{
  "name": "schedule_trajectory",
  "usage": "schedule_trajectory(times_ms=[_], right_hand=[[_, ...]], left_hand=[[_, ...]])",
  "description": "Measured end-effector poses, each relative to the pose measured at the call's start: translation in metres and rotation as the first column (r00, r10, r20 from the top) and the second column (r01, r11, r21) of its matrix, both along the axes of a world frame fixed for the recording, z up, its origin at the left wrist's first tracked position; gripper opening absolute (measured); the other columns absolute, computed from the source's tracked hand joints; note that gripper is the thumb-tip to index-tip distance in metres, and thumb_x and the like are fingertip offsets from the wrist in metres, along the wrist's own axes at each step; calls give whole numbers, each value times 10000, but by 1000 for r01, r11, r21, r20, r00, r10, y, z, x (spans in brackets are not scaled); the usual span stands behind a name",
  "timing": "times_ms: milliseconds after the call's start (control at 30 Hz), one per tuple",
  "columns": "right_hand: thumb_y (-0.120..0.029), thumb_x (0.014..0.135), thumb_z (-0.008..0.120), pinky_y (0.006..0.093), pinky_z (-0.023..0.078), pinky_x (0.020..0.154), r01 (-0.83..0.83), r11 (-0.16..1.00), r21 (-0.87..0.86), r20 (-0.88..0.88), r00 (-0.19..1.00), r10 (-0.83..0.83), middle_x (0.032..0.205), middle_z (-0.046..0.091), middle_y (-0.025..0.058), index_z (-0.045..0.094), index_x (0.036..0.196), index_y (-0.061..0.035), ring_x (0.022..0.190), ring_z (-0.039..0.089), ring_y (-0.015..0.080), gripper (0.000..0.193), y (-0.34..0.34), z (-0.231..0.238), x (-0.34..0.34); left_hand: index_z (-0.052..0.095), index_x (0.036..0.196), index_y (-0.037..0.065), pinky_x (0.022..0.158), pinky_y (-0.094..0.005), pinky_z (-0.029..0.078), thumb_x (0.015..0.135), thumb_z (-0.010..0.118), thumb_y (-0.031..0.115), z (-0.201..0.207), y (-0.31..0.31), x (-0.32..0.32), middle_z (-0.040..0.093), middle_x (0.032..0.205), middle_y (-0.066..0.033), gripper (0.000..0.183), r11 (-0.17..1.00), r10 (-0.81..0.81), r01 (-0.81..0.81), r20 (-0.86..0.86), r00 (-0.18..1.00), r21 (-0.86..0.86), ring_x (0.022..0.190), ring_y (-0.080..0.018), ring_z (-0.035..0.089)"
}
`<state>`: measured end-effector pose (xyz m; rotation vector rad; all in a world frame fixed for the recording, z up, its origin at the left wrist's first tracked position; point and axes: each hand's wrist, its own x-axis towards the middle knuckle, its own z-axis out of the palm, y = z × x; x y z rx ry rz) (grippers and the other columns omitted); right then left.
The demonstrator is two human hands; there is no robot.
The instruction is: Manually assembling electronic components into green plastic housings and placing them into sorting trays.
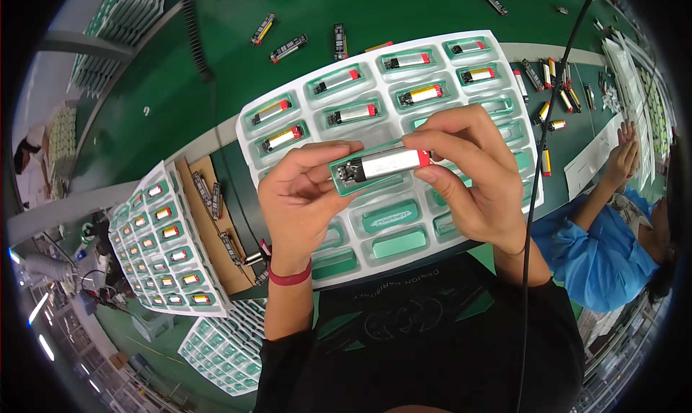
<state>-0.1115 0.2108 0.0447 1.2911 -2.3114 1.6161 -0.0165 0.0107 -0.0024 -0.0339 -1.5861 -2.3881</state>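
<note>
A small green plastic shell is held over the white tray by my left hand, its thumb and fingers closed on the left end. In the shell's open side lies a silver battery with a red right end and a dark circuit part at its left. My right hand pinches the red end between thumb and fingers. Below, the white compartment tray has silver or yellow batteries in green shells in its far rows. Nearer compartments hold green shells without visible batteries. My hands hide the tray's middle.
Loose batteries lie on the green bench and at the right. Another filled tray stands left, beside a cardboard box; more trays sit lower. A black cable hangs at right, near a co-worker's hand.
</note>
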Motion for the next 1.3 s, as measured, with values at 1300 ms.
schedule_trajectory(times_ms=[1300], right_hand=[[20,841,673,294,505,663,153,980,-127,191,973,-128,962,625,131,669,1124,3,805,626,207,283,-35,-16,23]], left_hand=[[567,1146,-11,824,-328,585,845,645,-78,-8,24,16,614,1133,-112,318,828,0,-141,250,968,543,990,-192,639]])
